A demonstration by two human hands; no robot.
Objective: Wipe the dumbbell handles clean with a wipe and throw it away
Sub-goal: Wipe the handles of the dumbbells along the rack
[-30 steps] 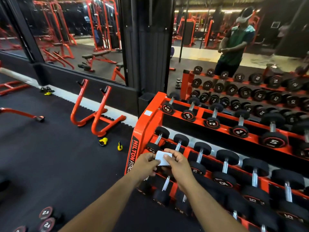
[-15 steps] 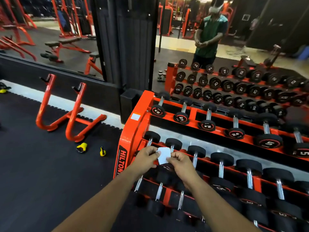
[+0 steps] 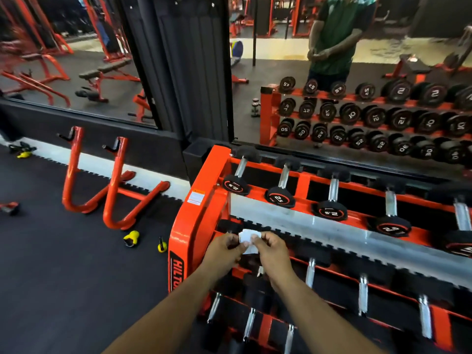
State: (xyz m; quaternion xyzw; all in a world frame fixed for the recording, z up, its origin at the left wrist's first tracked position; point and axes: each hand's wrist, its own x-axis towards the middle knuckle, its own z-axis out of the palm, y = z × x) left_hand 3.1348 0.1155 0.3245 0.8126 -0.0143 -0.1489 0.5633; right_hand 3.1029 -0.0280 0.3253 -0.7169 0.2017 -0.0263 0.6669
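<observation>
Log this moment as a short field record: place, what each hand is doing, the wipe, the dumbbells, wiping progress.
place: gym floor, in front of an orange dumbbell rack by a wall mirror
left hand: pinches the wipe's left edge
right hand: pinches the wipe's right edge
wipe: small, white, held between both hands above the rack's middle tier
dumbbells: racked, chrome handles, top-row ends marked 2.5
wiping: not yet begun; wipe touches no handle
</observation>
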